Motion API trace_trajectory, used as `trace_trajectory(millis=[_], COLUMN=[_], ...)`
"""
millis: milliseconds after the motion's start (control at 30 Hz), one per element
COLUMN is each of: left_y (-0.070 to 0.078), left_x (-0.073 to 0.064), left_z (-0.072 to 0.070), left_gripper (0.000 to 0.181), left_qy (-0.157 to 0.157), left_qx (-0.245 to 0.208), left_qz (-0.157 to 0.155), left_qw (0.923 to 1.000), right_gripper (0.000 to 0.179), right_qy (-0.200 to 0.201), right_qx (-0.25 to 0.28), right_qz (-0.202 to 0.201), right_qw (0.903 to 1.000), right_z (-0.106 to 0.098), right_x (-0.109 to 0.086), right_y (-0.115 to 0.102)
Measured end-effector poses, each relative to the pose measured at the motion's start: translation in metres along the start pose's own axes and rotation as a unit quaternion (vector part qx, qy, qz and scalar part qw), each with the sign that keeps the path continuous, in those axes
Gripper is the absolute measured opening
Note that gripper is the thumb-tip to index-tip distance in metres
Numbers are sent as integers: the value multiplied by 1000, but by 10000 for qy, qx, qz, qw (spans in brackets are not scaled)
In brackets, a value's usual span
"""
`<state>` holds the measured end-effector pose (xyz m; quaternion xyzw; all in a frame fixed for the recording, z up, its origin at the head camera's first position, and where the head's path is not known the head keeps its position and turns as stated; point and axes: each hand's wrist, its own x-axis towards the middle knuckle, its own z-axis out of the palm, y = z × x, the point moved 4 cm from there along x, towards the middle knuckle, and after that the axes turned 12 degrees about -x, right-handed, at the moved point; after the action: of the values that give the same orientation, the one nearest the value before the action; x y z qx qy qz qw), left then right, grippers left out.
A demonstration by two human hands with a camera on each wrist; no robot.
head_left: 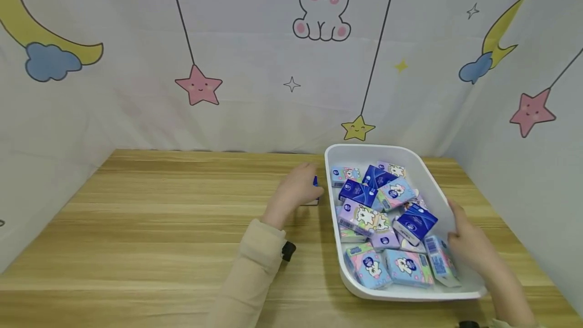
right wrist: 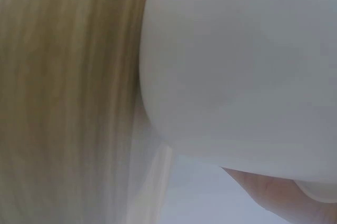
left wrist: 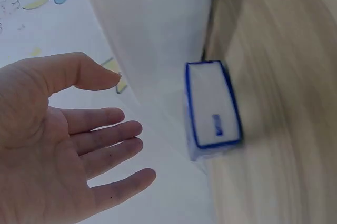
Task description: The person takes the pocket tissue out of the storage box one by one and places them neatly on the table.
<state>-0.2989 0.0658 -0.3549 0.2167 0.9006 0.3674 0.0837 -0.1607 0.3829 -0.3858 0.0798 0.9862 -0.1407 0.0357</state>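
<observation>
A small blue-and-white tissue pack [left wrist: 216,105] stands on the table just left of a white plastic bin [head_left: 410,296]. My left hand [head_left: 295,186] is over this pack and hides most of it in the head view. In the left wrist view, that hand has its fingers spread and apart from the pack. On the bin's right side, my right hand [head_left: 471,244] grips the rim, thumb inside. Only part of a finger [right wrist: 279,195] shows beneath the bin's rim in the right wrist view. Several tissue packs, such as a dark blue one [head_left: 415,222], lie jumbled in the bin.
The wooden table [head_left: 150,227] extends left of the bin. A white cloth [head_left: 255,65] printed with stars, moons and a rabbit hangs behind and along the sides. The bin stands close to the table's right side.
</observation>
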Motion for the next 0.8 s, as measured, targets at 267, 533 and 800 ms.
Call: trace_trajectory(millis=[267, 533, 800], left_y=[24, 44, 60], left_x=[-11, -22, -32], left_z=[-4, 2, 18], left_gripper=[52, 34, 38], left_qy=[359, 555, 508], left_qx=[-189, -87, 341], left_qz=[57, 299, 605], left_qw=[9992, 9980, 9963], right_gripper=[76, 75, 74], right_qy=[3, 28, 75], right_qx=[-54, -61, -92], right_qz=[-16, -20, -89], right_qw=[10000, 10000, 9999], right_z=[0, 0, -1], right_x=[0, 0, 1], right_y=[1, 2, -1])
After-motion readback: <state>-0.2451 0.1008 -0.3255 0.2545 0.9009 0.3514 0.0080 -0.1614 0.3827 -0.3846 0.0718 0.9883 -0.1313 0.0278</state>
